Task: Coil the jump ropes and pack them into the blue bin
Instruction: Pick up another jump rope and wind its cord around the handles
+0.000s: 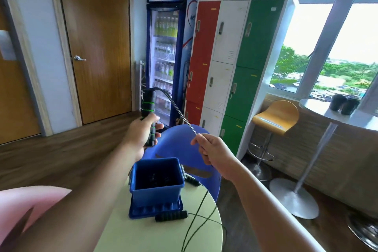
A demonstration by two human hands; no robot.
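Left hand (pixel 143 134): fingers curled round black jump-rope handles (pixel 148 104), raised at 11 o'clock of blue bin (pixel 156 194).
Right hand (pixel 208 147): pinches that rope's cord (pixel 180 112), at bin's 1 o'clock.
Bin: on pale table (pixel 143 237).
Second rope (pixel 170 215): on table, one handle at bin's 6 o'clock.

Black green-banded jump rope (pixel 148 102) aloft, cord (pixel 182 117) taut; second rope (pixel 171 215) loose beside open blue bin (pixel 156 193).
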